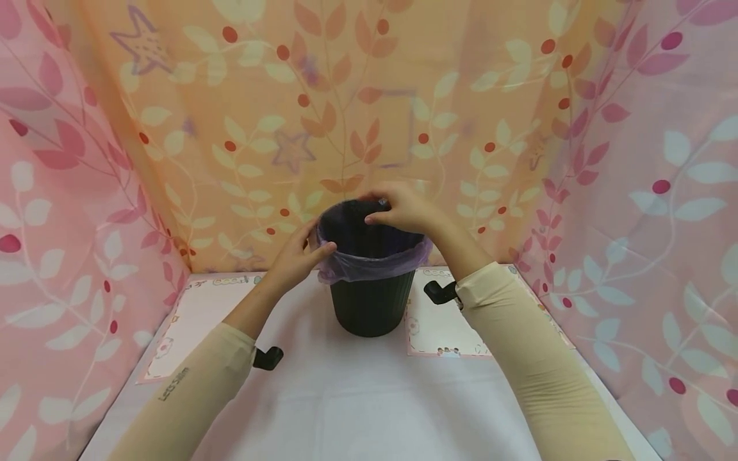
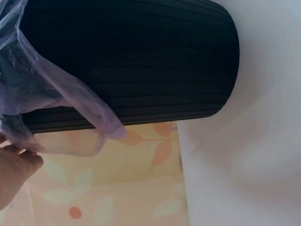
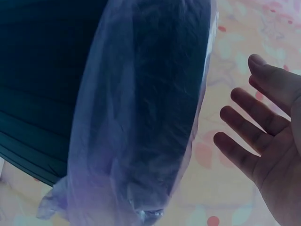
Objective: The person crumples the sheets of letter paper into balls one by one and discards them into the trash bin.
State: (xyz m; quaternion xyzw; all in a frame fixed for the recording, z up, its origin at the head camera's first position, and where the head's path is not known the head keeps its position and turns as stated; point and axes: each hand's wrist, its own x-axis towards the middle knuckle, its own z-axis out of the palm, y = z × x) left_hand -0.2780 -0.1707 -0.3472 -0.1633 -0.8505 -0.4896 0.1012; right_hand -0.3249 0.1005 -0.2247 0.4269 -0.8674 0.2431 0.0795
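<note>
A dark, ribbed trash can (image 1: 371,306) stands upright on the table, lined with a thin purple trash bag (image 1: 375,267) folded down over its rim. My left hand (image 1: 295,261) holds the bag at the left side of the rim, thumb on top and fingers outside. In the left wrist view, loose film of the bag (image 2: 82,96) hangs beside those fingers (image 2: 29,160). Over the far right part of the can's mouth is my right hand (image 1: 400,206), its fingers loosely spread. The right wrist view shows this hand (image 3: 277,136) apart from the bag-covered rim (image 3: 160,94).
Two white sheets with decorated borders lie on the white table (image 1: 346,410): a left sheet (image 1: 202,320) and a right sheet (image 1: 441,326). Behind the can hangs an orange leaf-patterned curtain (image 1: 346,83). Pink patterned curtains (image 1: 651,211) close off both sides.
</note>
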